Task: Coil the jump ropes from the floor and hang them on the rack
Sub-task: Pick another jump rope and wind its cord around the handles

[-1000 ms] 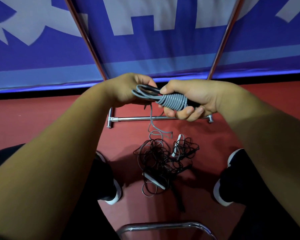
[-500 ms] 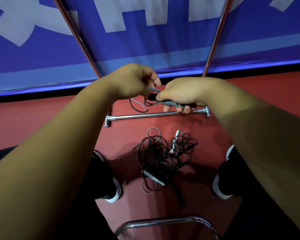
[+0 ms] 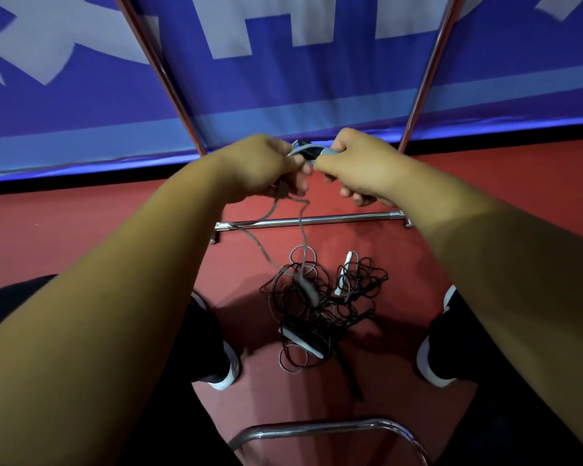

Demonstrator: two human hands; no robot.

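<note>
The person holds both hands up in front of the rack (image 3: 317, 219), close together and just above its low chrome crossbar. The left hand (image 3: 263, 166) is clenched round the cord of a grey jump rope (image 3: 304, 151), and the right hand (image 3: 357, 163) grips the same rope's bundled end, so a short stretch of grey and black shows between the two fists. From under the left hand two strands of the grey cord hang down, cross in front of the crossbar and reach the red floor (image 3: 81, 230). There they run into a tangle of black jump ropes (image 3: 320, 297) lying between the person's two shoes (image 3: 226, 375). A white handle (image 3: 345, 274) sticks out of the tangle on its far right side. The rack's two slanted poles rise behind the hands against a blue and white banner (image 3: 283, 95). A curved chrome tube (image 3: 317, 428) crosses the bottom of the view.
</note>
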